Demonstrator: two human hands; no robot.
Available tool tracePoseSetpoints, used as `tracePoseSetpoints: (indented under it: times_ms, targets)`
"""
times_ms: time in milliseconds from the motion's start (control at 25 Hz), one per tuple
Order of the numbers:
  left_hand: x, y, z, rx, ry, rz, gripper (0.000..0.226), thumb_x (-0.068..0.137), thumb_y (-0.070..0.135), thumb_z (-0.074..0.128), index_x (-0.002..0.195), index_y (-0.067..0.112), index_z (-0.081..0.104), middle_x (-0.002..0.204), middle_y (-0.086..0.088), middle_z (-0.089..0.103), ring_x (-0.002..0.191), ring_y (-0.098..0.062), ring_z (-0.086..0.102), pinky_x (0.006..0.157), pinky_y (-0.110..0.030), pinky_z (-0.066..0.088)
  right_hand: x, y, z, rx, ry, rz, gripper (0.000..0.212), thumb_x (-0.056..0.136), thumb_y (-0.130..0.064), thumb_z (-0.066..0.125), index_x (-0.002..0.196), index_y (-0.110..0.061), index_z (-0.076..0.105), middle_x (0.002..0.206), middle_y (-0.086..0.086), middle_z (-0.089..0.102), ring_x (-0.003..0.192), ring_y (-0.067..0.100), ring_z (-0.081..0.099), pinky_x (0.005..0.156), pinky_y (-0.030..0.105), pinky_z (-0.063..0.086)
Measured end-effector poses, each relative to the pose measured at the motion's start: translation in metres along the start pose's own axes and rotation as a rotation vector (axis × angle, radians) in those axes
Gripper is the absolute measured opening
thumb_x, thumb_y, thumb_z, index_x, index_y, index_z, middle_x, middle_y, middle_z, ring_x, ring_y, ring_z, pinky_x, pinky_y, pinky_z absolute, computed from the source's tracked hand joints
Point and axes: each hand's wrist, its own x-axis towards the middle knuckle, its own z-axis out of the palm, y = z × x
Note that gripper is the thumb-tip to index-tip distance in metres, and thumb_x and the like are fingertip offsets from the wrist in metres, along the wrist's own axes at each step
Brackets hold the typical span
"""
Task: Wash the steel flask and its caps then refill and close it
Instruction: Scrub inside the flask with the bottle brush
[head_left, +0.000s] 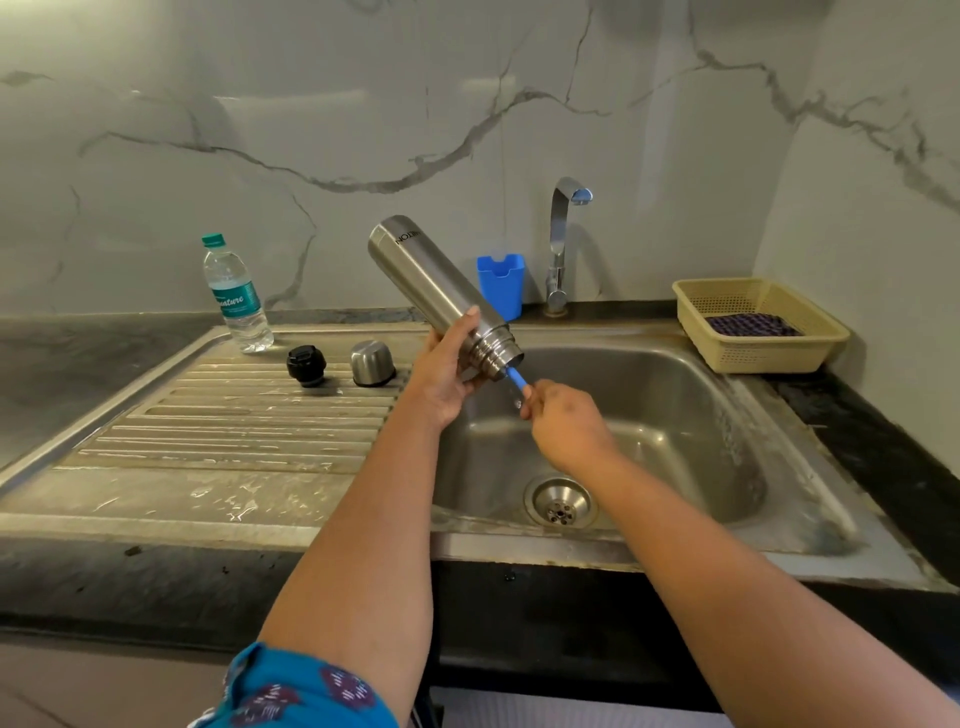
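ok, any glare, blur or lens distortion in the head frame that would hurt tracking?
Head view: wide-angle bowing bends the black counter edge and the walls; soft window reflections glare on the marble-pattern backsplash; bright highlights streak the tilted steel flask; the right hand pinching the blue brush handle looks slightly soft; the left hand gripping the flask looks sharper.

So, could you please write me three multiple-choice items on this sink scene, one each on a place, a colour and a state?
1. Where are the two caps?
A. on the drainboard
B. in the basin
C. in the basket

2. What colour is the brush handle?
A. red
B. blue
C. green

3. How is the flask held?
A. upright
B. lying on the counter
C. tilted, mouth down

Answers:
1 A: black cap and steel cap stand on the drainboard.
2 B: the brush handle in the right hand is blue.
3 C: the left hand tilts the flask over the basin.
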Motion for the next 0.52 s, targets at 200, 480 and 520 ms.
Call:
tracePoseSetpoints:
  times_ms: [200, 480, 520]
  targets:
    - [0.0, 0.0, 0.007, -0.104, 0.105, 0.036, 0.052, 0.087, 0.029, 0.073, 0.129, 0.008, 0.051, 0.114, -0.01, 0.067, 0.104, -0.022, 0.067, 0.092, -0.038, 0.056, -0.004, -0.006, -0.003, -0.378, 0.18, -0.03, 0.023, 0.102, -0.023, 0.032, 0.101, -0.014, 0.053, 0.084, 0.007, 0.059, 0.075, 0.031, 0.057, 0.059, 0.033, 0.035]
    - [-0.006, 0.008, -0.001, -0.152, -0.148, 0.033, 0.009, 0.094, 0.013, 0.062, 0.103, 0.013, 0.06, 0.087, -0.003, 0.069, 0.083, -0.018, 0.066, 0.082, -0.034, 0.055, 0.011, 0.017, -0.025, 1.353, -0.689, 0.557, 0.025, 0.093, -0.027, 0.042, 0.072, -0.016, 0.047, 0.056, -0.009, 0.018, 0.043, 0.004, 0.01, 0.034, 0.016, 0.011]
    - [-0.005, 0.006, 0.0, -0.141, -0.137, 0.04, 0.011, 0.094, 0.011, 0.062, 0.104, 0.013, 0.059, 0.085, -0.001, 0.069, 0.082, -0.017, 0.066, 0.079, -0.033, 0.056, 0.011, 0.018, -0.025, 1.247, -0.642, 0.518, 0.027, 0.097, -0.028, 0.04, 0.073, -0.016, 0.047, 0.055, -0.008, 0.021, 0.042, 0.005, 0.013, 0.035, 0.017, 0.012]
